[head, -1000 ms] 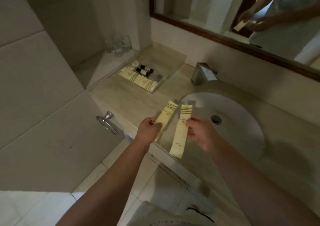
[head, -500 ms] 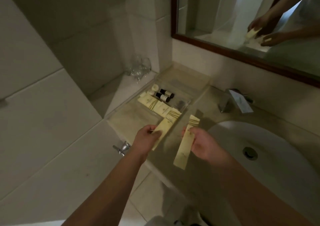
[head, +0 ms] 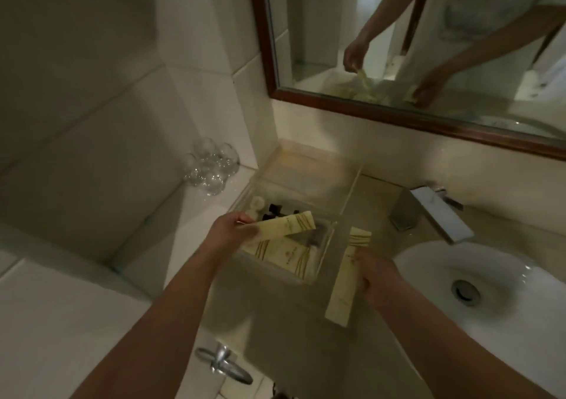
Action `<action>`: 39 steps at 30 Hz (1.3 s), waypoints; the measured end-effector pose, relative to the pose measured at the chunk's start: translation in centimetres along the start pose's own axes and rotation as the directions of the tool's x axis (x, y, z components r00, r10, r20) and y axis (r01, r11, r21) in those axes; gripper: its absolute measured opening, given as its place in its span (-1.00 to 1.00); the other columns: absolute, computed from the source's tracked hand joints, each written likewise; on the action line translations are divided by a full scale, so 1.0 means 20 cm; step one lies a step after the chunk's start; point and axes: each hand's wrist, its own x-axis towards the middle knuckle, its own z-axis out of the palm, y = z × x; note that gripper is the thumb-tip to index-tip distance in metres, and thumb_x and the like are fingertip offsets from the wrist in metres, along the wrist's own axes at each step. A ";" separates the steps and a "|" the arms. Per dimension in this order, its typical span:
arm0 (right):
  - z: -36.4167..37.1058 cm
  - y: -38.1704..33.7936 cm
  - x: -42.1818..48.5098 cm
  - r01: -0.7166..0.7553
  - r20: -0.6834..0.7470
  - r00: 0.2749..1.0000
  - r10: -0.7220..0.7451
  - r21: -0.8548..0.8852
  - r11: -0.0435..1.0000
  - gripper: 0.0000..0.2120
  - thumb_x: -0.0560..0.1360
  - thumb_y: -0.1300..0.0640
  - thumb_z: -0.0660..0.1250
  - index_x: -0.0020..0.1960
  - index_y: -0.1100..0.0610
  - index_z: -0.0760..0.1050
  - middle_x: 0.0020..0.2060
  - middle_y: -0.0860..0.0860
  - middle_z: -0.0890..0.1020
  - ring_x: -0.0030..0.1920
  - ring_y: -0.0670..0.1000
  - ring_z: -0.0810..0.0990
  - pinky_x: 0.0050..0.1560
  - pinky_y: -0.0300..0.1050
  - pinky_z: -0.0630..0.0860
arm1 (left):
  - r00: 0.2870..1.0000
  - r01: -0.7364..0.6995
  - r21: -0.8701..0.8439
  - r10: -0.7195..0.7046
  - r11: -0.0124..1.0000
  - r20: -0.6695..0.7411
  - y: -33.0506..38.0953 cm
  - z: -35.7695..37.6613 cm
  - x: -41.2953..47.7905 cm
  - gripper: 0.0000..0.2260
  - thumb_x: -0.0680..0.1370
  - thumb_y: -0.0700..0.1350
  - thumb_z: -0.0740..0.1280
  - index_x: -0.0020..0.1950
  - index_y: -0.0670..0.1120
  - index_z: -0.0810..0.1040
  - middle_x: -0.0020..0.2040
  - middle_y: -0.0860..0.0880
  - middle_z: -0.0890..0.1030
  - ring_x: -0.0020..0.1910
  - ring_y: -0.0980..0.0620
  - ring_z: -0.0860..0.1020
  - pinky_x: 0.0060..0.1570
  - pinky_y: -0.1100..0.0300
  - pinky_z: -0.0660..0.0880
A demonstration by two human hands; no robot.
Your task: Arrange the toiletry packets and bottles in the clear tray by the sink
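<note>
**Two packets in hand, one over the tray**

Your left hand (head: 226, 230) pinches a packet (head: 288, 227) over the tray (head: 309, 172), above the bottles (head: 269, 210) and the laid packets (head: 284, 253). Your right hand (head: 379, 279) grips a second packet (head: 343, 285) just beside the tray. If you drop the first carelessly, it may knock the bottles askew or land crooked.

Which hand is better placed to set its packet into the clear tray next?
Left. The left hand holds its long cream packet over the clear plastic tray, above the flat packets lying inside; the right hand holds the second cream packet outside the tray wall, over the beige counter.
</note>
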 end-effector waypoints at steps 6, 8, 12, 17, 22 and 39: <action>0.22 -0.01 0.04 -0.050 -0.019 0.998 0.054 0.178 0.983 -0.96 0.52 0.29 0.31 -0.04 0.22 0.52 -0.31 0.09 0.55 -0.36 -0.03 0.50 -0.56 -0.26 0.44 | 0.976 -0.011 0.026 0.005 1.000 0.217 -0.01 -0.04 0.41 -0.91 0.47 -0.22 0.39 -0.08 -0.04 0.61 -0.09 -0.07 0.61 -0.19 0.03 0.58 -0.27 0.21 0.50; 0.29 0.00 0.05 -0.094 0.000 0.995 0.099 0.295 0.951 -0.95 0.53 0.31 0.30 -0.03 0.28 0.51 -0.29 0.13 0.58 -0.33 -0.02 0.55 -0.55 -0.28 0.48 | 0.976 0.038 -0.033 -0.030 0.999 0.216 -0.02 -0.03 0.51 -0.89 0.45 -0.24 0.43 -0.11 -0.04 0.61 -0.03 -0.11 0.60 -0.11 -0.03 0.60 -0.21 0.10 0.59; 0.40 0.04 0.06 -0.158 0.027 0.987 0.161 0.412 0.897 -0.90 0.56 0.29 0.28 0.01 0.34 0.48 -0.24 0.20 0.66 -0.24 0.03 0.65 -0.45 -0.24 0.58 | 0.983 0.074 -0.033 -0.068 0.997 0.168 -0.04 0.00 0.64 -0.89 0.43 -0.22 0.45 -0.14 -0.03 0.59 -0.09 -0.07 0.61 -0.16 -0.10 0.62 -0.27 0.03 0.61; 0.55 0.08 0.05 -0.252 0.134 0.968 0.214 0.459 0.852 -0.86 0.58 0.27 0.24 0.03 0.36 0.49 -0.36 0.19 0.68 -0.36 0.01 0.65 -0.45 -0.22 0.60 | 0.991 0.085 -0.055 -0.078 0.995 0.108 -0.05 0.02 0.73 -0.91 0.44 -0.19 0.43 -0.12 -0.02 0.60 -0.09 -0.10 0.65 -0.26 -0.04 0.64 -0.39 0.16 0.54; 0.68 0.11 0.06 -0.231 0.081 0.973 0.218 0.447 0.864 -0.90 0.54 0.21 0.33 -0.04 0.25 0.56 -0.51 0.02 0.54 -0.54 -0.11 0.47 -0.57 -0.29 0.43 | 0.986 0.115 -0.054 -0.107 0.992 0.125 -0.09 0.03 0.77 -0.88 0.46 -0.18 0.42 -0.01 -0.08 0.60 -0.07 -0.14 0.65 -0.28 -0.02 0.61 -0.36 0.13 0.54; 0.78 0.09 0.07 -0.220 0.018 0.973 0.230 0.374 0.901 -0.86 0.53 0.25 0.33 0.03 0.31 0.55 -0.39 0.11 0.68 -0.45 -0.07 0.64 -0.54 -0.25 0.52 | 1.000 -0.023 0.329 0.016 0.944 0.025 -0.08 -0.02 0.83 -0.83 0.38 -0.14 0.42 -0.06 -0.13 0.64 -0.05 -0.16 0.67 -0.06 -0.15 0.62 -0.02 0.05 0.56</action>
